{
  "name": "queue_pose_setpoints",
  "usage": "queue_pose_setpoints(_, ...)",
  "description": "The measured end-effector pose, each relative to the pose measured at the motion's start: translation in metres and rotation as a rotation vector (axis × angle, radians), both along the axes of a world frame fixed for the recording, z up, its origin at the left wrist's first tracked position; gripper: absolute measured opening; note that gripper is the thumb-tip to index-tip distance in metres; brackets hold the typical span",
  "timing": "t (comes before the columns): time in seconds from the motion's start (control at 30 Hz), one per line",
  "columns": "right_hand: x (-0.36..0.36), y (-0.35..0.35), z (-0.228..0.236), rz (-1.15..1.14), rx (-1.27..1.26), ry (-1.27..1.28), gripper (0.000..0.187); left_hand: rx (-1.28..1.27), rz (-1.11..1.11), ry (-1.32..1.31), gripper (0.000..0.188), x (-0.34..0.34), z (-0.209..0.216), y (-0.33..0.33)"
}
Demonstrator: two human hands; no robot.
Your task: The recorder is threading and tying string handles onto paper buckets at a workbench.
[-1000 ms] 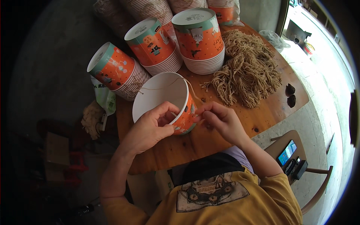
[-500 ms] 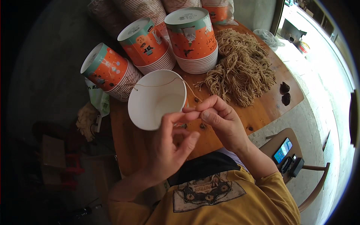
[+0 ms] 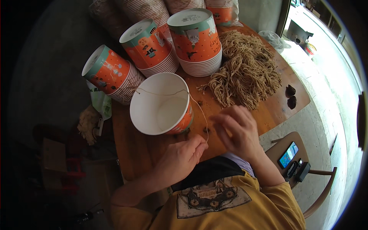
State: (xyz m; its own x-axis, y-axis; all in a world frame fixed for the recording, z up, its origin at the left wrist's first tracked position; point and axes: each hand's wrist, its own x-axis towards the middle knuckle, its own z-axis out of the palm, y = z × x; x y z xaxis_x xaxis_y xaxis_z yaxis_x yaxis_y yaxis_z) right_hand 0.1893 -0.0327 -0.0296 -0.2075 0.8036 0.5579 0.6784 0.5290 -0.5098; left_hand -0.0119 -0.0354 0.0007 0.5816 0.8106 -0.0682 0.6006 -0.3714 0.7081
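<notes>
The step in hand looks like drawing a thin tan cord [image 3: 207, 122] through the white-lined paper bucket [image 3: 153, 109] near its rim. The bucket stands on the wooden table [image 3: 132, 153], tilted with its mouth toward the near side; the cord crosses that mouth from the left wall and leaves at the right of the rim, though whether through a hole or over the edge is too small to tell. The left hand [image 3: 182, 155], near and to the right of the bucket, has its fingertips together, apparently pinching the cord's near end. The right hand [image 3: 241, 132], farther right, has loosely bent fingers that look apart, with no cord seen in them. The next move probably calls for a firm pinch on that end and a gentle pull, lest the light bucket tip.

Against the frame half a second ago, the hands no longer meet beside the bucket's right wall: the left has come nearer with the cord, the right has parted from it, and more of the bucket's orange outside shows
</notes>
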Motion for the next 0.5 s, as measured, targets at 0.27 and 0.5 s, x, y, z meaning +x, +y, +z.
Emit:
queue_pose_setpoints(0.27,-0.019,0.008,-0.019,0.497,-0.371,0.378,0.022,0.372,-0.061,0.169,0.013,0.0,0.017,0.003)
queue_pose_setpoints(0.5,-0.015,0.022,-0.007,0.435,-0.055,0.243,0.016,0.638,-0.023,0.258,0.013,-0.001,0.028,0.008)
